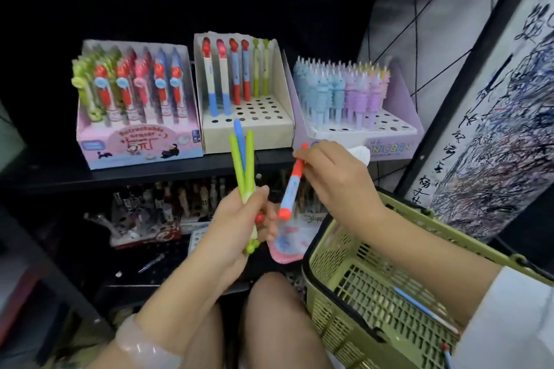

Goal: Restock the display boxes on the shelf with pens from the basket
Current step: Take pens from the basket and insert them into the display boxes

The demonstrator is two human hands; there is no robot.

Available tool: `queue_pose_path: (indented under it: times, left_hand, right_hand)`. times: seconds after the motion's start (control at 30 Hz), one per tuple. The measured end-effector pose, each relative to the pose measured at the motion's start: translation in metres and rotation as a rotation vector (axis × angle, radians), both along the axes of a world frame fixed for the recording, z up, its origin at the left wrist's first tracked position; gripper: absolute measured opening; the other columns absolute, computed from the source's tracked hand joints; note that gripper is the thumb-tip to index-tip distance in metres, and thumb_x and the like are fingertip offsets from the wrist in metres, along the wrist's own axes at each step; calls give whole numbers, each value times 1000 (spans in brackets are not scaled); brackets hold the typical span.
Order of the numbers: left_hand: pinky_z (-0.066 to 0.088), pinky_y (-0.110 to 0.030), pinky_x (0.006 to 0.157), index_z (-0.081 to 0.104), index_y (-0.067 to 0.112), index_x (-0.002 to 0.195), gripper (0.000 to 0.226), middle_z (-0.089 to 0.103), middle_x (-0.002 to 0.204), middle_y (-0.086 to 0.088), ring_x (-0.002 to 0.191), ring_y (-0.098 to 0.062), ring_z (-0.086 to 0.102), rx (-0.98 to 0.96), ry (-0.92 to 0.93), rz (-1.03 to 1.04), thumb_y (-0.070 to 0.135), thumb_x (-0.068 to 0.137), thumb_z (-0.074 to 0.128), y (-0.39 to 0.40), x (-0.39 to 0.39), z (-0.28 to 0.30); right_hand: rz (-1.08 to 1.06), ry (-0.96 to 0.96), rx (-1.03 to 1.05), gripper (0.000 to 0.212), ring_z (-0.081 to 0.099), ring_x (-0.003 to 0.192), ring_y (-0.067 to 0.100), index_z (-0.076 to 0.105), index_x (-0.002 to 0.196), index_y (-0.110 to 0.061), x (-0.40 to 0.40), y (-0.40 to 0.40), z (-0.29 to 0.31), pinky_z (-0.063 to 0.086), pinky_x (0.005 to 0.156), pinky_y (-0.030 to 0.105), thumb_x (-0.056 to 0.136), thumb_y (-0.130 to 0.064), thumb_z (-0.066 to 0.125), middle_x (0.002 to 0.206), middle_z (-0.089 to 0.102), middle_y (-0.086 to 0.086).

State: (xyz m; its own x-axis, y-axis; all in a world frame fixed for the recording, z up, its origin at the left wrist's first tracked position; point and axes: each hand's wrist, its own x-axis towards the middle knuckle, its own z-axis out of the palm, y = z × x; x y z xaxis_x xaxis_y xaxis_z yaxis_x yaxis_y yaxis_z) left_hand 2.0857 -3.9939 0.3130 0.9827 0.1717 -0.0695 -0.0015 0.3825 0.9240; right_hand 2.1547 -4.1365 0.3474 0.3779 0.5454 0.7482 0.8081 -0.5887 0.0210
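Note:
My left hand [239,225] grips a bunch of pens [244,156], two green and one blue, tips pointing up in front of the shelf. My right hand [332,177] pinches a single red and light-blue pen [292,189], held slanted just right of the bunch. Behind them on the shelf stands the middle display box [248,126], cream cardboard with many bare holes and a back row of several pens. The green plastic basket [368,287] rests at lower right under my right forearm, with a blue pen [419,305] lying in it.
A pink display box [135,147] full of pens stands left of the middle box. A lilac unicorn box [359,135], mostly filled, stands to the right. The black shelf edge [180,171] runs below them, with a dim lower shelf of goods underneath. My knees are at the bottom.

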Motion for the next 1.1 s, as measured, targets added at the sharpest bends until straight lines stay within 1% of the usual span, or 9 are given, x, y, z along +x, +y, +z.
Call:
queue_pose_path:
  times: [0.07,0.17,0.3,0.4,0.6,0.73,0.83,0.93,1.1]
  left_hand:
    - [29,-17,34,43,10,76,22,49,52,1,36,-7,35,110,-17,94,15,97,46,15,1,-1]
    - [26,-17,35,51,3,88,20,47,45,8,35,-5,30,253,-60,172,20,97,47,31,4,0]
    - [24,-19,36,48,1,91,22,38,43,6,37,-8,27,344,-103,129,22,95,49,34,3,4]
    - [25,-17,37,44,5,82,20,37,47,4,36,-7,29,403,-143,157,20,93,53,37,3,6]
    - [27,-13,36,49,-8,95,28,50,40,12,34,-3,31,428,-181,181,21,95,49,56,5,14]
    - [26,-17,38,59,4,88,29,39,40,9,37,-8,29,415,-148,176,29,96,46,69,13,17]
    - [27,-17,39,57,9,83,28,45,54,-1,40,-8,31,349,-148,169,29,97,44,77,19,16]
    - [29,-16,38,61,14,96,22,49,55,3,41,-6,33,285,-188,126,29,96,44,81,20,14]
    - [30,-15,38,55,21,110,35,52,54,5,40,-5,34,248,-215,35,43,83,49,88,20,9]
  right_hand:
    - [29,435,208,8,60,73,21,61,92,-10,-1,10,5,49,68,30,92,-10,53,78,64,5]
    - [183,1023,479,14,52,55,4,52,86,-17,-5,28,6,48,57,16,96,-10,46,65,54,-4]
    - [270,1225,510,14,51,54,6,54,88,-14,-9,46,3,44,54,16,97,-13,45,61,54,-4]
    - [295,1211,468,15,50,53,6,56,85,-16,-9,58,3,43,52,15,96,-13,47,54,56,-9]
    - [303,1127,607,19,55,58,5,58,87,-15,7,78,27,49,56,17,98,-20,43,70,57,-1]
    - [220,832,577,18,58,57,-1,54,81,-18,40,91,59,51,58,15,97,-20,45,70,60,-4]
    - [61,570,598,18,59,60,8,49,80,-20,80,99,81,54,59,26,97,-21,46,72,60,0]
    - [-132,450,488,16,56,62,19,52,88,-10,118,109,83,49,59,36,97,-22,46,73,58,5]
    - [-198,459,226,17,46,55,12,57,98,-3,143,121,62,36,53,23,97,-16,45,63,47,-3]
